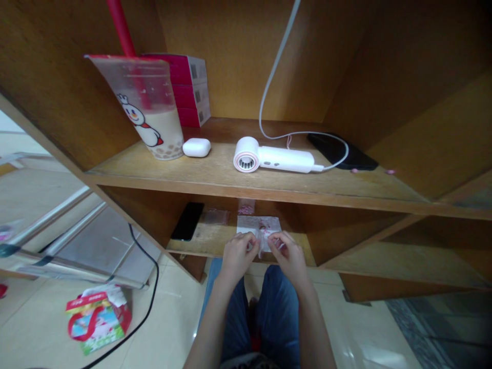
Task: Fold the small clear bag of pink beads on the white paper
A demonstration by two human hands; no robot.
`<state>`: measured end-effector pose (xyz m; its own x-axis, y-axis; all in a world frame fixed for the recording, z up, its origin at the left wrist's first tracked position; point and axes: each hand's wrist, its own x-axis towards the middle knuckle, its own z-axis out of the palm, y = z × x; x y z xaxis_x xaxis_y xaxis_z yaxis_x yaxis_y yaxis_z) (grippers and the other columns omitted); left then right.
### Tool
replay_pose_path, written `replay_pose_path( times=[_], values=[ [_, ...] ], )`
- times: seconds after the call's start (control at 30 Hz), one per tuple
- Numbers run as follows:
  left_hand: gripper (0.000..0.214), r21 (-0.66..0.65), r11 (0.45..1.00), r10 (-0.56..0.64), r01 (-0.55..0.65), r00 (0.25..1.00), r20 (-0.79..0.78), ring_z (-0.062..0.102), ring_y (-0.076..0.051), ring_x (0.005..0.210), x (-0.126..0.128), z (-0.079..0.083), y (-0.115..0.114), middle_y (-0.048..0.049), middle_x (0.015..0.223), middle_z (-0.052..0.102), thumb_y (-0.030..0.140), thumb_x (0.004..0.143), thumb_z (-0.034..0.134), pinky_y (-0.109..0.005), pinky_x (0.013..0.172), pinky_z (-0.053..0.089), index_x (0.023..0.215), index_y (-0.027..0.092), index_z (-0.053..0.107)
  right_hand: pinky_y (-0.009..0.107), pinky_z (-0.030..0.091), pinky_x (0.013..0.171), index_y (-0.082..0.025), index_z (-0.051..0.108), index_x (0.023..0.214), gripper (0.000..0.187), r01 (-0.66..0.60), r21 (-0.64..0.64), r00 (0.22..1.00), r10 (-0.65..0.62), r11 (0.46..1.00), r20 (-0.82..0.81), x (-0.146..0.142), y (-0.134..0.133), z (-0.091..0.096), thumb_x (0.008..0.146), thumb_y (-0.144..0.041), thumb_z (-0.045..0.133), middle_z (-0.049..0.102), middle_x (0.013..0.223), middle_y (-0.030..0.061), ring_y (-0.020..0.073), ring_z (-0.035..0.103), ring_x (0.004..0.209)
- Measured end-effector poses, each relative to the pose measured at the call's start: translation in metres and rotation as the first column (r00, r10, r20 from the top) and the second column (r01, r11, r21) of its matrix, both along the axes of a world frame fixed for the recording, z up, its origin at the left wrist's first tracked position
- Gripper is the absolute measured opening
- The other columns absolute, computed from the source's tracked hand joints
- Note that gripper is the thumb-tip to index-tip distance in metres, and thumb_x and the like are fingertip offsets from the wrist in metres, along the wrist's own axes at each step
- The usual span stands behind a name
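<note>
My left hand (239, 252) and my right hand (286, 252) meet at the front edge of the lower wooden shelf (200, 241). Both pinch a small clear plastic packet (262, 242) with something pink inside. A larger clear packet (258, 224) lies flat on the shelf just behind them. My knees in blue jeans are below.
A black phone (187, 221) and other small packets (215, 216) lie on the lower shelf. The upper shelf (215, 177) holds a bubble tea cup (148, 105), white earbud case (196, 147), white handheld fan (272, 159) with cable, pink boxes (190, 89), another dark phone (340, 150). A colourful bag (98, 318) lies on the floor.
</note>
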<state>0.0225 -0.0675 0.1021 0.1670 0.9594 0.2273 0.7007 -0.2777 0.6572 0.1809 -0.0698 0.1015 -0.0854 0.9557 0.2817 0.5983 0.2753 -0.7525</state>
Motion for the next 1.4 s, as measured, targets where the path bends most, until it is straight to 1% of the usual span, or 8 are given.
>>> replay_pose_path(
  times=[0.13, 0.43, 0.77, 1.0, 1.1, 1.23, 1.33, 1.4],
  values=[
    [0.021, 0.025, 0.999, 0.025, -0.025, 1.0, -0.002, 0.053, -0.014, 0.069, 0.0, 0.001, 0.0, -0.0005, 0.068, 0.06, 0.031, 0.084, 0.043, -0.023, 0.063, 0.034, 0.071, 0.021, 0.056, 0.031, 0.044, 0.075, -0.023, 0.065, 0.087, 0.023, -0.116, 0.051, 0.993, 0.115, 0.992, 0.024, -0.007, -0.003, 0.008, 0.084, -0.03, 0.044, 0.059, 0.091, 0.0055, 0.0189, 0.054, 0.088],
    [0.021, 0.035, 0.997, 0.063, -0.062, 0.998, -0.008, 0.053, -0.014, 0.069, -0.002, -0.002, -0.001, -0.0012, 0.071, 0.059, 0.032, 0.085, 0.041, -0.023, 0.063, 0.035, 0.074, 0.021, 0.055, 0.037, 0.039, 0.087, -0.024, 0.062, 0.096, 0.024, -0.119, 0.019, 0.989, 0.117, 0.993, 0.093, -0.018, -0.007, 0.016, 0.084, -0.036, 0.045, 0.058, 0.099, 0.0054, 0.0209, 0.05, 0.099],
    [0.021, 0.001, 0.998, 0.069, -0.069, 0.996, 0.064, 0.054, -0.016, 0.074, 0.002, -0.002, -0.002, -0.0026, 0.075, 0.06, 0.031, 0.086, 0.038, -0.025, 0.065, 0.037, 0.081, 0.021, 0.056, 0.039, 0.038, 0.091, -0.023, 0.061, 0.105, 0.031, -0.12, -0.019, 0.989, 0.121, 0.993, 0.088, -0.02, -0.003, 0.001, 0.084, -0.04, 0.044, 0.058, 0.106, 0.0073, 0.0218, 0.049, 0.103],
    [0.021, 0.013, 0.999, 0.037, -0.039, 0.99, 0.136, 0.055, -0.016, 0.077, 0.006, -0.004, -0.003, -0.0027, 0.081, 0.061, 0.031, 0.087, 0.037, -0.024, 0.069, 0.038, 0.084, 0.022, 0.056, 0.043, 0.03, 0.1, -0.019, 0.049, 0.123, 0.05, -0.086, -0.086, 0.989, 0.095, 0.993, 0.116, -0.028, -0.005, -0.013, 0.082, -0.047, 0.046, 0.048, 0.127, 0.0108, 0.0252, 0.038, 0.12],
    [0.022, -0.001, 1.0, 0.021, -0.022, 0.974, 0.224, 0.055, -0.016, 0.076, 0.006, -0.007, -0.003, -0.0023, 0.079, 0.061, 0.032, 0.086, 0.039, -0.024, 0.069, 0.038, 0.083, 0.022, 0.057, 0.043, 0.03, 0.1, -0.019, 0.047, 0.125, 0.056, -0.06, -0.088, 0.994, 0.067, 0.994, 0.083, -0.031, -0.004, -0.018, 0.078, -0.049, 0.049, 0.047, 0.128, 0.0115, 0.0258, 0.038, 0.12],
    [0.022, -0.057, 0.998, 0.017, 0.012, 0.876, 0.482, 0.056, -0.015, 0.078, 0.005, -0.025, 0.002, -0.003, 0.082, 0.062, 0.034, 0.085, 0.041, -0.024, 0.071, 0.041, 0.085, 0.019, 0.057, 0.042, 0.033, 0.098, -0.018, 0.053, 0.119, 0.049, 0.008, -0.051, 0.998, -0.011, 0.999, -0.056, -0.033, -0.001, -0.016, 0.079, -0.045, 0.05, 0.052, 0.122, 0.0116, 0.0248, 0.043, 0.116],
    [0.027, -0.137, 0.969, 0.244, -0.205, 0.73, 0.638, 0.056, -0.015, 0.084, 0.002, -0.044, 0.007, -0.0056, 0.093, 0.06, 0.04, 0.083, 0.043, -0.026, 0.076, 0.042, 0.095, 0.018, 0.055, 0.039, 0.036, 0.096, -0.019, 0.057, 0.113, 0.04, 0.035, -0.002, 0.977, -0.034, 0.999, -0.21, -0.033, 0.0, -0.011, 0.079, -0.039, 0.052, 0.056, 0.118, 0.01, 0.0227, 0.048, 0.112],
    [0.036, -0.225, 0.949, 0.315, -0.221, 0.627, 0.713, 0.056, -0.015, 0.085, 0.0, -0.053, 0.01, -0.0066, 0.098, 0.059, 0.044, 0.081, 0.045, -0.026, 0.073, 0.044, 0.105, 0.018, 0.05, 0.038, 0.038, 0.094, -0.02, 0.06, 0.109, 0.035, 0.022, -0.01, 0.946, -0.024, 1.0, -0.323, -0.032, 0.0, -0.01, 0.079, -0.037, 0.054, 0.059, 0.113, 0.0087, 0.0217, 0.052, 0.107]
  ],
)
